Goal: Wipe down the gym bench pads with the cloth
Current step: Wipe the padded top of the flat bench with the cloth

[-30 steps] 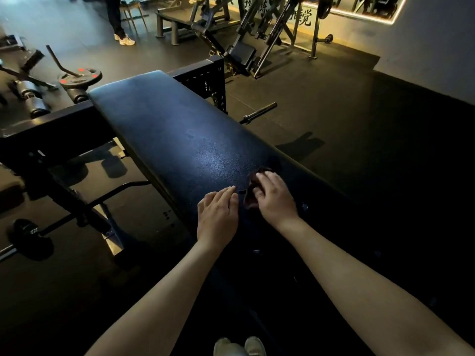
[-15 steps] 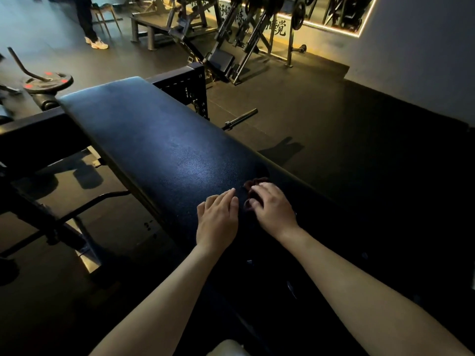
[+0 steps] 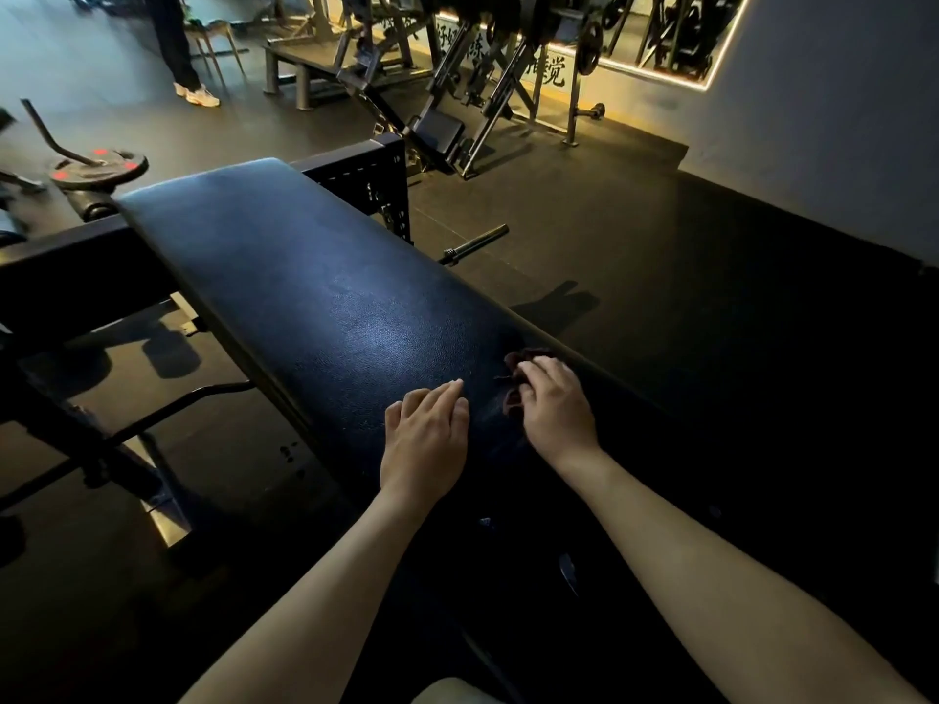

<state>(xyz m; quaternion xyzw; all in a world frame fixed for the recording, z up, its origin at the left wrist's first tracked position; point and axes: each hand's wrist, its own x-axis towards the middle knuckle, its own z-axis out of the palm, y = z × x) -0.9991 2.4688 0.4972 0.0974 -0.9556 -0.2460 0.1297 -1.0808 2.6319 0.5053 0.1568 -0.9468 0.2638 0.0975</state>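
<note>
The person stands at the near end of a long black bench pad, which runs away toward the upper left and shines faintly along its middle. Both forearms reach in from the bottom of the view, and the two hands lie side by side on the bench, close but not touching.

The left hand lies flat on the padding with its fingers straight and together, holding nothing. The right hand sits just beside it, near the pad's right edge, with its fingers bent down over a small, bunched, dark reddish cloth and holding it against the surface. Only the crumpled edges of the cloth show, past the fingertips and below the index finger; the rest is hidden under the palm.

A black steel frame stands at the far right of the pad. A weight plate with red marks sits to the far left, and a barbell sleeve lies on the dark rubber floor to the right. Further back stand plate-loaded machines, a light-edged mirror and another person's legs in pale shoes.
</note>
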